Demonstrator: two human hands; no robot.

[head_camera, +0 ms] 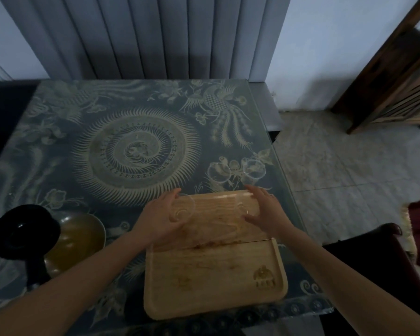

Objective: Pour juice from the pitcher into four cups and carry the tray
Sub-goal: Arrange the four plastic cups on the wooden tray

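1. Between the two hands, over the far end of the wooden tray [214, 287], two clear cups are held. The left hand [161, 214] curls round the first cup [183, 207], and the right hand [264, 209] grasps the second cup [244, 207] by its side.
2. Whether either base touches the tray cannot be told; the glass is faint in this light.
3. Judgement: seat both cups flat and well apart, and let go only once each stands steady.
4. The third cup [219, 172] and fourth cup [253, 169] stand on the table [136, 146] just beyond the right hand. Room on the tray should be kept for them.
5. The pitcher [75, 241], holding juice, stands outside the left forearm. No cup shows juice yet.
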